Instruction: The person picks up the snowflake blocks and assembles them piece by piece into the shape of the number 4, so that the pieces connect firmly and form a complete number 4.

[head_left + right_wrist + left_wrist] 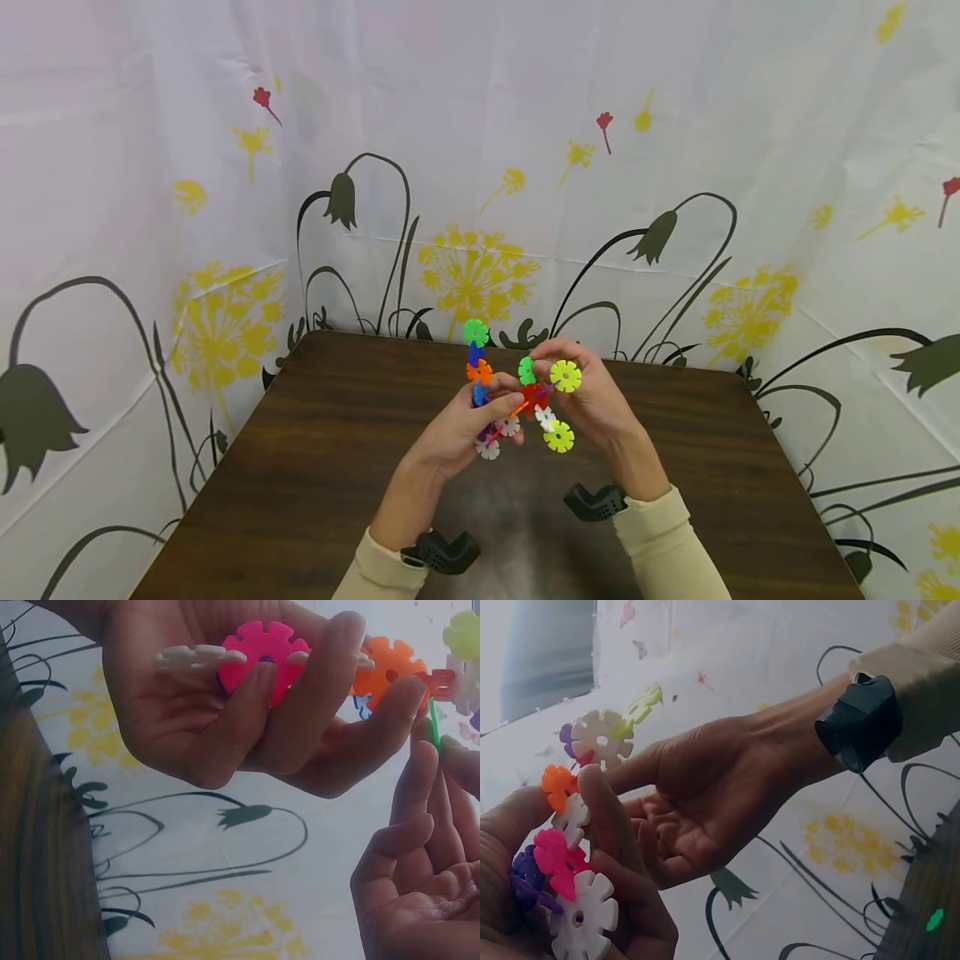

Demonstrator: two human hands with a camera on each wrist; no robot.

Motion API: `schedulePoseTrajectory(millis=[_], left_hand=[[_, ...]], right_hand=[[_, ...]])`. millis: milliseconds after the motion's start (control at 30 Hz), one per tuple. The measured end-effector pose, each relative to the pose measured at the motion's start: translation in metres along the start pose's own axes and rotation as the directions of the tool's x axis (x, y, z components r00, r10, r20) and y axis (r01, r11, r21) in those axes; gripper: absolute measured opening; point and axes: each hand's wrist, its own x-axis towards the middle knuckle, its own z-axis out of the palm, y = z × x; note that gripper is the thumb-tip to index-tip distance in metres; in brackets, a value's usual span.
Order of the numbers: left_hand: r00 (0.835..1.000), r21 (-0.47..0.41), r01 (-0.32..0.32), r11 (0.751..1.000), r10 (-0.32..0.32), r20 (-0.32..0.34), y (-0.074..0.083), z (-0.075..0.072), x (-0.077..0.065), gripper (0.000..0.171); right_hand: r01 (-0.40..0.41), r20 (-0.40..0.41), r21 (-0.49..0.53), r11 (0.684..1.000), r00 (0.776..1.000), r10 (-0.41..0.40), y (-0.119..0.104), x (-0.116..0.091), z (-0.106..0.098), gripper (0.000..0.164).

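Observation:
Above the table, my left hand (453, 429) grips a joined chain of notched plastic snowflake discs. In the right wrist view its fingers curl round a pink disc (262, 652) and an orange disc (381, 671). A branch with a blue disc (476, 355) and a green top disc (476, 332) stands up beside that hand. My right hand (596, 404) pinches a green snowflake disc (435, 724) edge-on, against the red disc (534, 398) at the chain's right end. Whether the two are slotted together cannot be told. Yellow discs (566, 376) and a white disc (601, 739) branch off there.
A dark wooden table (337, 467) lies below both hands. Behind it hangs a white curtain (480, 150) with printed flowers. Each wrist wears a black camera mount (596, 502). A small green piece (935, 919) shows over the table edge in the left wrist view.

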Motion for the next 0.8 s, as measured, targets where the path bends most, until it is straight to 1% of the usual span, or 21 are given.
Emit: schedulePoseTrajectory(millis=[167,267,300,367,433,467,533,567,600,633,700,767,800], left_hand=[[1.0,-0.022,0.014,1.0,-0.014,0.008,-0.002,-0.001,0.0,0.013],[1.0,-0.026,0.015,1.0,-0.014,0.021,-0.002,-0.001,0.0,0.014],[1.0,-0.029,0.016,0.999,-0.015,0.025,-0.003,-0.001,0.0,0.016],[0.999,-0.039,0.018,0.999,-0.017,0.034,-0.003,0.0,0.0,0.017],[0.999,-0.052,0.019,0.998,-0.016,0.044,-0.004,0.001,-0.001,0.017],[0.999,-0.059,0.019,0.998,-0.016,0.049,-0.004,0.001,-0.001,0.016],[0.998,-0.072,0.015,0.997,-0.011,0.055,-0.005,0.001,-0.002,0.014],[0.998,-0.078,0.013,0.997,-0.009,0.056,-0.005,0.001,-0.003,0.013],[0.998,-0.083,0.01,0.996,-0.005,0.057,-0.005,0.001,-0.003,0.013],[0.998,-0.088,0.008,0.996,-0.003,0.056,-0.005,0.001,-0.004,0.013],[0.998,-0.096,0.006,0.995,-0.001,0.055,-0.004,0.002,-0.005,0.013],[0.999,-0.111,0.007,0.994,-0.002,0.046,-0.004,0.002,-0.006,0.013],[0.999,-0.115,0.005,0.993,-0.001,0.04,-0.004,0.002,-0.005,0.013]], right_hand=[[-0.007,0.037,-0.059,0.998,0.999,0.009,-0.003,0.0,0.004,0.01],[-0.021,0.067,-0.09,0.996,0.997,0.027,-0.004,0.0,0.003,0.011],[-0.022,0.089,-0.096,0.995,0.996,0.031,-0.005,0.001,0.003,0.013],[-0.011,0.161,-0.103,0.995,0.987,0.027,-0.006,0.002,0.0,0.017],[0.016,0.261,-0.095,0.995,0.965,0.009,-0.006,0.002,-0.003,0.021],[0.036,0.315,-0.089,0.995,0.949,-0.006,-0.007,0.003,-0.004,0.022],[0.084,0.414,-0.086,0.993,0.909,-0.041,-0.007,0.003,-0.007,0.027],[0.114,0.447,-0.105,0.988,0.893,-0.055,-0.008,0.003,-0.009,0.031],[0.139,0.468,-0.131,0.982,0.882,-0.062,-0.009,0.002,-0.01,0.035],[0.164,0.475,-0.172,0.971,0.877,-0.064,-0.011,0.002,-0.011,0.04],[0.199,0.466,-0.249,0.948,0.883,-0.063,-0.013,0.0,-0.011,0.048],[0.207,0.431,-0.317,0.925,0.901,-0.054,-0.015,-0.001,-0.01,0.052],[0.196,0.412,-0.327,0.924,0.91,-0.047,-0.015,-0.001,-0.009,0.052]])
